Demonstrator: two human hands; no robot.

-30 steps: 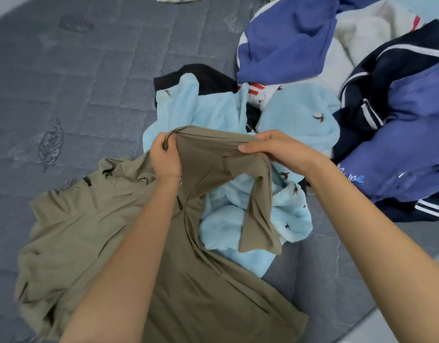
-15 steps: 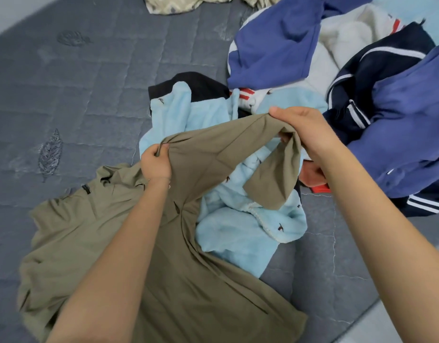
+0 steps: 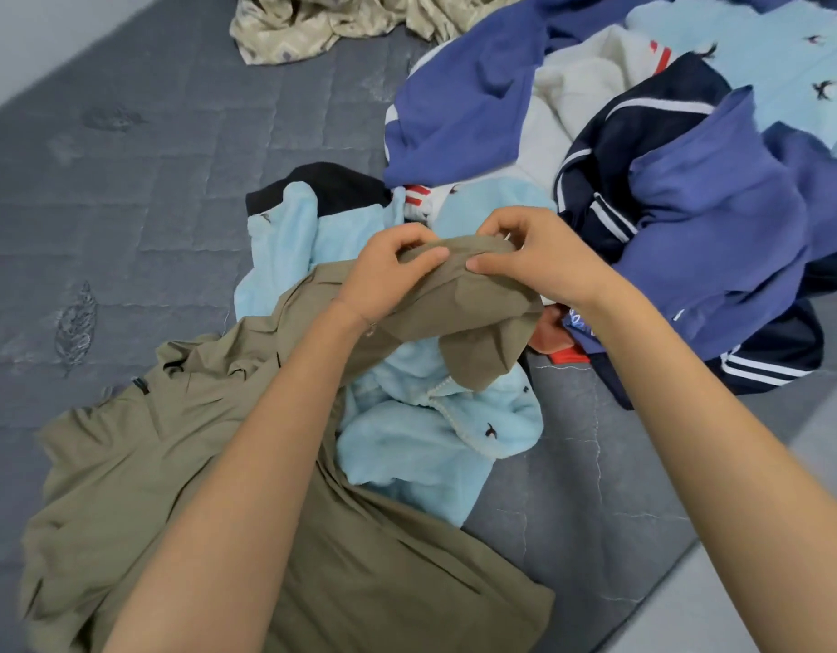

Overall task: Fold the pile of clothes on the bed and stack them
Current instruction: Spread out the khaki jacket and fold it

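Since the fingers (image 3: 400, 238) of left hand (image 3: 383, 280) and right hand (image 3: 548, 261) pinch one bunched edge of the olive garment (image 3: 171, 464), I'd guess they're hunting a seam; the rest sprawls on the bed (image 3: 124, 181), near the pile (image 3: 689, 205).

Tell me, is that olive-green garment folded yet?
Not folded. The olive-green garment sprawls rumpled across the bed, while the left hand and right hand pinch one bunched edge of it.

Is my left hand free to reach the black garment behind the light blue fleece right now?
Probably not yet: the left hand grips the olive garment. The black garment lies exposed just beyond, so after letting go the way looks open.
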